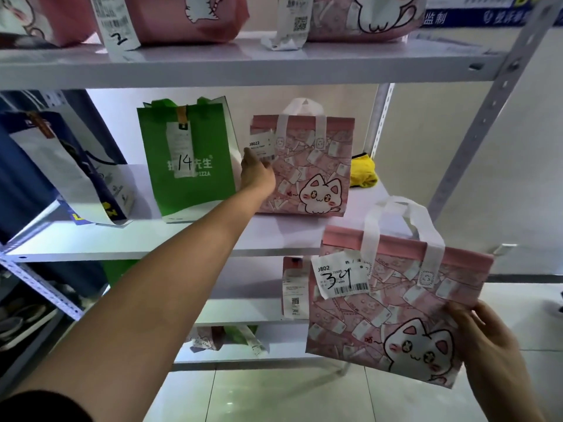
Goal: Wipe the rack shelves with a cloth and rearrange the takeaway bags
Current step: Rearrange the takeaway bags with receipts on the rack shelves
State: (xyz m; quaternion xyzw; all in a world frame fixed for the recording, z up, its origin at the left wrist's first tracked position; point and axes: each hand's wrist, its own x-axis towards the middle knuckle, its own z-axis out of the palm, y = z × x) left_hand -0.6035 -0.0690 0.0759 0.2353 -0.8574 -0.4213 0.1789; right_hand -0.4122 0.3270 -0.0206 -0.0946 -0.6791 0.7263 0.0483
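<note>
A pink cat-print takeaway bag (310, 166) stands on the middle shelf (152, 239) of the white rack. My left hand (257, 175) reaches to its left edge and grips it beside the receipt tag, fingertips hidden behind the bag. My right hand (487, 345) holds a second pink cat bag (390, 306), tagged "34", by its right side in the air in front of the rack, below shelf level. A yellow cloth (364, 172) lies bunched on the shelf behind the first bag's right side. A green bag (189, 166) marked "14" stands just left of my left hand.
A blue and white bag (76, 178) leans at the shelf's left end. More pink bags (189, 16) with receipts sit on the top shelf (274, 65). The lower shelves hold a tagged bag (294, 287) and flattened bags (225, 339). A perforated upright (487, 117) stands at the right.
</note>
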